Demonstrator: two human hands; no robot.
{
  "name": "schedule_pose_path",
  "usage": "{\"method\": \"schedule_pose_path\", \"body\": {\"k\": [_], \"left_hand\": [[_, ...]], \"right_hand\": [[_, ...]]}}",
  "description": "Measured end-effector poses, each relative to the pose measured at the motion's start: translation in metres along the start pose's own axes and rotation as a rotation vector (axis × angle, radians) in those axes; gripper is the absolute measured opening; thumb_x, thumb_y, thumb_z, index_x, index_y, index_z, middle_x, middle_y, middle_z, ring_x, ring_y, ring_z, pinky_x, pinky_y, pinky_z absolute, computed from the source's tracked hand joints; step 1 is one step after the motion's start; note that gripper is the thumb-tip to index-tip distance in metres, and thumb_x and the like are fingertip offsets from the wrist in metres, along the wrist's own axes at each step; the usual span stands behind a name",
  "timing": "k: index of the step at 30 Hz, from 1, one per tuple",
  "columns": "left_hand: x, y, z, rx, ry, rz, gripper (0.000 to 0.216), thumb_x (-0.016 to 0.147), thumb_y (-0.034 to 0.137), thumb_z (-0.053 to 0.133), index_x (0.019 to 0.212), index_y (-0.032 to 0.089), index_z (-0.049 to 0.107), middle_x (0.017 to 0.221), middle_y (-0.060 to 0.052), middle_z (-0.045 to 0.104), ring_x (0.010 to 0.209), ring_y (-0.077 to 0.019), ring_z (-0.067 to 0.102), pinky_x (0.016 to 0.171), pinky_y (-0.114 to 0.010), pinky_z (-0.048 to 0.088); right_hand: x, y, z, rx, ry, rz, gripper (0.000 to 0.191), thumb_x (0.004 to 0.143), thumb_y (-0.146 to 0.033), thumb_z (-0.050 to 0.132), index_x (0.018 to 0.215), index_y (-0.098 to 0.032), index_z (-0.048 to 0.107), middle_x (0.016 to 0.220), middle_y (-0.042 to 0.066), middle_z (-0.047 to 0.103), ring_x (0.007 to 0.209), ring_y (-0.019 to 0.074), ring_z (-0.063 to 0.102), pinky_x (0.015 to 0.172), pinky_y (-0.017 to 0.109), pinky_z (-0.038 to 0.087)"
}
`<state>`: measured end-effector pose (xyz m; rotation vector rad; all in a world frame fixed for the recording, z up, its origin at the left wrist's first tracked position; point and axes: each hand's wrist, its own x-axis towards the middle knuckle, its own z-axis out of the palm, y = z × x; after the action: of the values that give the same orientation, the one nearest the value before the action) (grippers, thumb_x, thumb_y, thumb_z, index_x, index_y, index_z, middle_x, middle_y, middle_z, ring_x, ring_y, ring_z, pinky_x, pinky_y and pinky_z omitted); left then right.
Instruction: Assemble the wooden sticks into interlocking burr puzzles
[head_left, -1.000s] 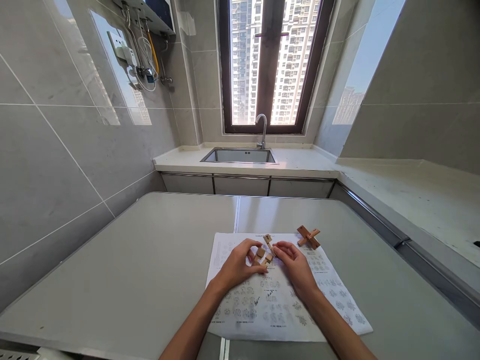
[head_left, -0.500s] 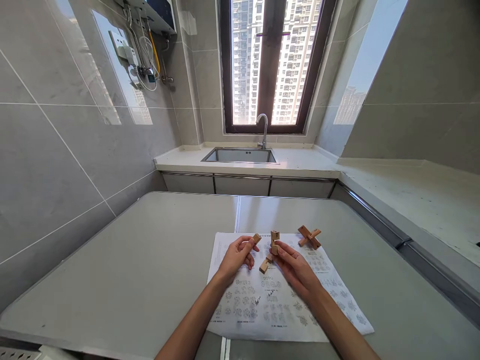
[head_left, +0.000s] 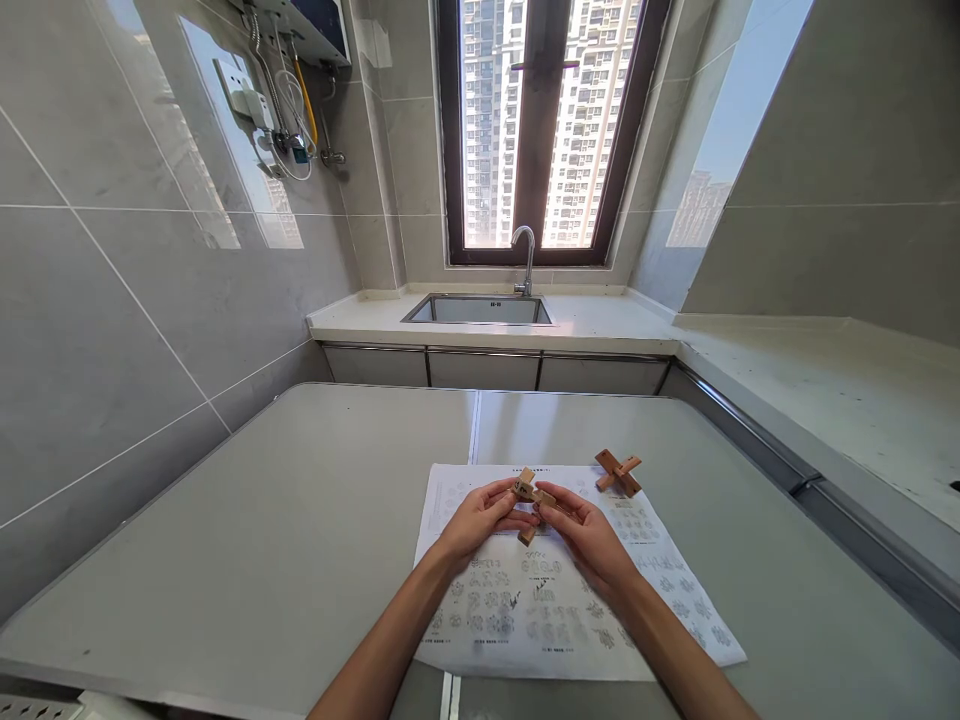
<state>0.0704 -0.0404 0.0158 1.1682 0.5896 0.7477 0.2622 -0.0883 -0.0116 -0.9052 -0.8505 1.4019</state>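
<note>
A grey worktop [head_left: 300, 520] is seen, divided by a seam running from its far edge to its near edge. A white printed sheet [head_left: 637, 600] of small diagrams is laid flat on the right half, just beside the seam, its near edge close to the near edge of the worktop. A crossed wooden assembly [head_left: 618, 473] is rested on the sheet's far right corner. A small wooden piece [head_left: 527, 535] is seen towards the sheet's far edge.

sheet [head_left: 570, 610] on table [head_left: 262, 540] | wooden cross [head_left: 617, 473] at sheet's far right corner | sink [head_left: 480, 311] behind table
</note>
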Motion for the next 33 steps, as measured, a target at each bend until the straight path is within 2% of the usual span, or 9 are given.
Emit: {"method": "schedule_pose_path", "body": {"k": [3, 6, 8, 10, 18, 24, 26, 29, 33], "left_hand": [[0.0, -0.005, 0.0, 0.108, -0.046, 0.019, 0.061, 0.087, 0.05, 0.076, 0.137, 0.017, 0.062, 0.118, -0.016, 0.072, 0.09, -0.0252, 0.076, 0.08, -0.037, 0.061], [-0.001, -0.009, 0.0, 0.198, -0.014, 0.019, 0.078, 0.085, 0.048, 0.079, 0.15, 0.02, 0.046, 0.11, -0.015, 0.074, 0.086, -0.0269, 0.077, 0.063, -0.031, 0.059], [-0.003, -0.01, 0.0, 0.232, -0.004, 0.02, 0.087, 0.085, 0.046, 0.079, 0.157, 0.024, 0.036, 0.108, -0.014, 0.074, 0.086, -0.0281, 0.078, 0.058, -0.028, 0.057], [-0.005, -0.009, 0.002, 0.255, -0.011, 0.032, 0.088, 0.085, 0.042, 0.079, 0.158, 0.027, 0.032, 0.11, -0.014, 0.073, 0.086, -0.0278, 0.078, 0.058, -0.027, 0.056], [-0.007, -0.003, 0.007, 0.292, -0.034, 0.033, 0.081, 0.082, 0.039, 0.081, 0.151, 0.027, 0.04, 0.109, -0.013, 0.074, 0.081, -0.0268, 0.078, 0.058, -0.027, 0.055], [-0.008, -0.002, 0.009, 0.317, -0.05, 0.08, 0.077, 0.081, 0.04, 0.083, 0.147, 0.025, 0.046, 0.1, -0.009, 0.075, 0.073, -0.0196, 0.074, 0.069, -0.031, 0.057], [-0.008, -0.001, 0.009, 0.323, -0.04, 0.096, 0.069, 0.086, 0.045, 0.078, 0.144, 0.023, 0.048, 0.092, -0.007, 0.075, 0.07, -0.0177, 0.072, 0.067, -0.03, 0.056], [-0.005, -0.003, 0.009, 0.345, 0.006, 0.101, 0.053, 0.097, 0.055, 0.059, 0.135, 0.019, 0.054, 0.08, -0.004, 0.072, 0.064, -0.0175, 0.071, 0.057, -0.025, 0.051], [-0.003, -0.007, 0.008, 0.408, 0.082, 0.128, 0.046, 0.101, 0.058, 0.048, 0.117, 0.017, 0.062, 0.075, -0.003, 0.069, 0.06, -0.0164, 0.068, 0.048, -0.022, 0.045]], "right_hand": [[0.0, 0.0, 0.0, -0.085, 0.007, -0.042, 0.051, 0.068, -0.046, 0.093, 0.111, -0.022, 0.076, 0.112, 0.01, 0.079, 0.103, 0.027, 0.072, 0.093, 0.04, 0.056], [0.0, 0.0, -0.002, -0.155, 0.012, -0.077, 0.048, 0.073, -0.049, 0.089, 0.109, -0.021, 0.075, 0.103, 0.009, 0.079, 0.088, 0.0232, 0.071, 0.085, 0.037, 0.056], [-0.001, -0.001, -0.002, -0.187, 0.009, -0.08, 0.048, 0.076, -0.051, 0.086, 0.11, -0.02, 0.074, 0.1, 0.008, 0.078, 0.083, 0.0219, 0.069, 0.081, 0.035, 0.055], [-0.002, -0.002, -0.001, -0.208, 0.017, -0.079, 0.047, 0.077, -0.054, 0.084, 0.109, -0.02, 0.073, 0.097, 0.007, 0.077, 0.08, 0.0209, 0.067, 0.078, 0.034, 0.054], [-0.004, -0.006, 0.004, -0.223, 0.03, -0.096, 0.045, 0.079, -0.059, 0.08, 0.102, -0.02, 0.073, 0.083, 0.003, 0.073, 0.068, 0.0174, 0.059, 0.068, 0.031, 0.05], [-0.004, -0.005, 0.004, -0.245, 0.033, -0.114, 0.044, 0.082, -0.059, 0.077, 0.102, -0.019, 0.073, 0.08, 0.003, 0.071, 0.064, 0.0158, 0.057, 0.064, 0.029, 0.048], [-0.004, -0.005, 0.004, -0.245, 0.03, -0.113, 0.044, 0.081, -0.059, 0.078, 0.1, -0.019, 0.073, 0.079, 0.003, 0.07, 0.065, 0.0157, 0.057, 0.064, 0.029, 0.048], [-0.005, -0.005, 0.006, -0.244, 0.023, -0.108, 0.043, 0.081, -0.059, 0.078, 0.096, -0.02, 0.072, 0.079, 0.002, 0.07, 0.065, 0.0152, 0.056, 0.063, 0.027, 0.047], [-0.006, -0.008, 0.01, -0.268, 0.004, -0.091, 0.043, 0.081, -0.061, 0.077, 0.09, -0.02, 0.071, 0.076, 0.001, 0.068, 0.064, 0.0151, 0.055, 0.063, 0.028, 0.045]]}}
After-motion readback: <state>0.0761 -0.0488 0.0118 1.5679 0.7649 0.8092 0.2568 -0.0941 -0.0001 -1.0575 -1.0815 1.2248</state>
